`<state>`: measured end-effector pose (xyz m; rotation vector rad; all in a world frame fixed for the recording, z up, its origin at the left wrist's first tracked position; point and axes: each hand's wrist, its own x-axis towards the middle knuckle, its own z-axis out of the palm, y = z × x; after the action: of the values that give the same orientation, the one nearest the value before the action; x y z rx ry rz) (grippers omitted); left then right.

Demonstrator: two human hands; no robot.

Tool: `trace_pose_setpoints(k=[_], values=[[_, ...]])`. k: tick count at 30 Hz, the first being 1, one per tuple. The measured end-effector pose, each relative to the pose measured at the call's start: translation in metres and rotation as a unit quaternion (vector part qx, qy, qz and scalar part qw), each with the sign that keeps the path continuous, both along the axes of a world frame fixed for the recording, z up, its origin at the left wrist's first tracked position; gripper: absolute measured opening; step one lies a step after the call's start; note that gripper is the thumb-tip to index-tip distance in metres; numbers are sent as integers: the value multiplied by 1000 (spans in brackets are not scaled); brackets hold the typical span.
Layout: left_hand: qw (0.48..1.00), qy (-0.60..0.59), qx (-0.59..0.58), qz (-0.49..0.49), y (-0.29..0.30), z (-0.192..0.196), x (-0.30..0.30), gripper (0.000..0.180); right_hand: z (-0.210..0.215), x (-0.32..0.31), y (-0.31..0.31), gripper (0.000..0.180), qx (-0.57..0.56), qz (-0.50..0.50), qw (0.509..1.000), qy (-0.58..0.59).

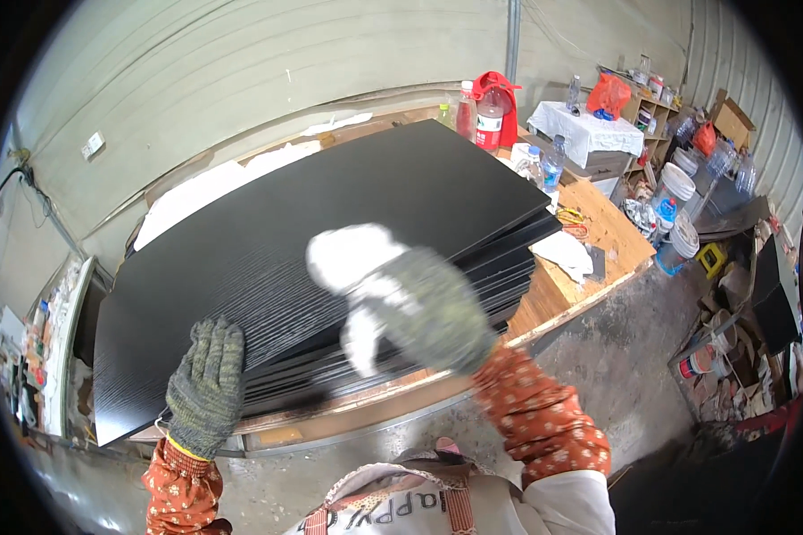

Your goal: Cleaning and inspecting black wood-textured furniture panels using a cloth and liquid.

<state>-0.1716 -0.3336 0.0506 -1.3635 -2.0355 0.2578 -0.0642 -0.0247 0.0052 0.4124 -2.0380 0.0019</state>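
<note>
A stack of large black wood-grain boards (330, 223) lies on a wooden workbench (598, 241). My left hand (207, 383), in a grey-green knitted glove, rests flat on the near edge of the top board. My right hand (424, 308), gloved the same way, holds a bunched white cloth (352, 259) pressed on the top board near its middle. Both sleeves are orange with a small flower print.
Plastic bottles (489, 120) and a red bag stand at the bench's far end. A white-draped table (589, 129), shelves, white buckets (678, 187) and cluttered boxes fill the right side. A corrugated grey wall runs behind; concrete floor lies below the bench.
</note>
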Motion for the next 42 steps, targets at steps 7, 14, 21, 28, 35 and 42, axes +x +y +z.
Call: trace_pose_setpoints(k=[7,14,21,28,35,42], values=[[1000,11,-30,1,5,6,-3,55,-1,51,102,43,-50,-241,969,-26],[998,40,-40,-13,84,7,7,43,-6,-3,-37,37,-80,48,993,-71],[997,44,-38,-58,82,6,5,55,-6,39,85,40,-87,-73,993,-44],[999,7,-36,-37,112,21,21,44,-76,135,197,40,-450,-252,855,59],[991,-63,-87,-80,188,30,29,64,-121,112,239,57,-326,-384,822,-267],[989,-98,-91,-64,184,34,33,55,-89,84,296,59,-477,-220,794,-308]])
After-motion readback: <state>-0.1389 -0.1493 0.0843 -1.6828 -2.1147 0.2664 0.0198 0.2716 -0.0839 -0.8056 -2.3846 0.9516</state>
